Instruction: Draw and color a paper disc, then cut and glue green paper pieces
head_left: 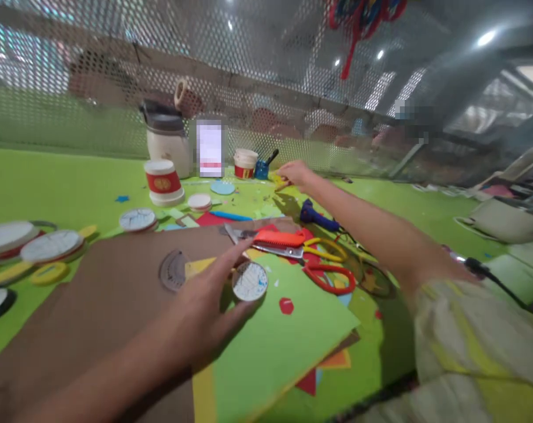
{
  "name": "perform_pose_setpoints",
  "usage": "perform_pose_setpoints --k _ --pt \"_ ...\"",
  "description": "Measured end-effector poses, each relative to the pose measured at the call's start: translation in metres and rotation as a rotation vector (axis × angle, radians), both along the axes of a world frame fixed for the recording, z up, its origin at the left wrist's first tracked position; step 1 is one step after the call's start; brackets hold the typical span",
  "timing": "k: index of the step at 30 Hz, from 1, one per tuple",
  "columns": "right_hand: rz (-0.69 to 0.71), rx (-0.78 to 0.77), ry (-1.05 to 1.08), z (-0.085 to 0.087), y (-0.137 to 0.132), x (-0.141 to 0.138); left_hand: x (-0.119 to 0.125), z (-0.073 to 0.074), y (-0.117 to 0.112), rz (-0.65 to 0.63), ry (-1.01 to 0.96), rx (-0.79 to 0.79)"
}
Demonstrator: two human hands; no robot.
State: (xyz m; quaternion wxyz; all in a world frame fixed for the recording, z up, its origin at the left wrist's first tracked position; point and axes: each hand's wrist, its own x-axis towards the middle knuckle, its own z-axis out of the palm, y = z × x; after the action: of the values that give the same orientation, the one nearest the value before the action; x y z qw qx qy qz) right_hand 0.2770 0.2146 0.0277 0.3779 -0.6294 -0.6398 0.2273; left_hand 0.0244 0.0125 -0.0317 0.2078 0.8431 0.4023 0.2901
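My left hand (213, 299) is closed around the edge of a small round disc (249, 281), white on top with fine lines and blue specks. It hovers over a light green paper sheet (288, 346) that lies on brown card (117, 294). Stretched far forward, my right hand (294, 173) has its fingers bent together at small yellow pieces (279, 181) near the back of the table; what it grips is too small to make out. Close to the left fingertips lie an orange-handled cutter (279, 236) and scissors with yellow handles (328, 249) and with red handles (330, 277).
A blue glue gun (318, 216) lies under my right forearm. Behind stand a red-and-white tub (164, 183), a large jug (167, 138), a lit phone (210, 147), a smaller tub (245, 164) and a blue jar (261, 170). White-topped discs (53, 245) lie at left.
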Motion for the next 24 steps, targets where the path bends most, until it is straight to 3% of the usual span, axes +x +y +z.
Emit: perform_pose_setpoints --k 5,7,8,10,16,24 --pt "0.227 -0.164 0.087 0.004 -0.112 -0.007 0.001 0.006 0.0 -0.11 -0.142 -0.047" --pt "0.362 -0.197 0.109 0.0 -0.156 -0.014 0.0 0.009 -0.001 -0.163 -0.191 -0.029" --pt "0.496 -0.194 0.132 -0.003 -0.174 -0.017 0.0 0.01 -0.001 -0.186 -0.208 -0.018" --pt "0.616 -0.166 0.172 -0.012 -0.2 -0.022 -0.001 0.012 -0.001 -0.217 -0.222 0.013" --pt "0.598 -0.216 0.377 -0.034 -0.222 -0.03 0.0 0.015 -0.001 -0.215 -0.19 0.034" --pt "0.564 -0.332 0.544 -0.042 -0.228 -0.029 -0.001 0.013 -0.002 -0.17 -0.115 0.012"
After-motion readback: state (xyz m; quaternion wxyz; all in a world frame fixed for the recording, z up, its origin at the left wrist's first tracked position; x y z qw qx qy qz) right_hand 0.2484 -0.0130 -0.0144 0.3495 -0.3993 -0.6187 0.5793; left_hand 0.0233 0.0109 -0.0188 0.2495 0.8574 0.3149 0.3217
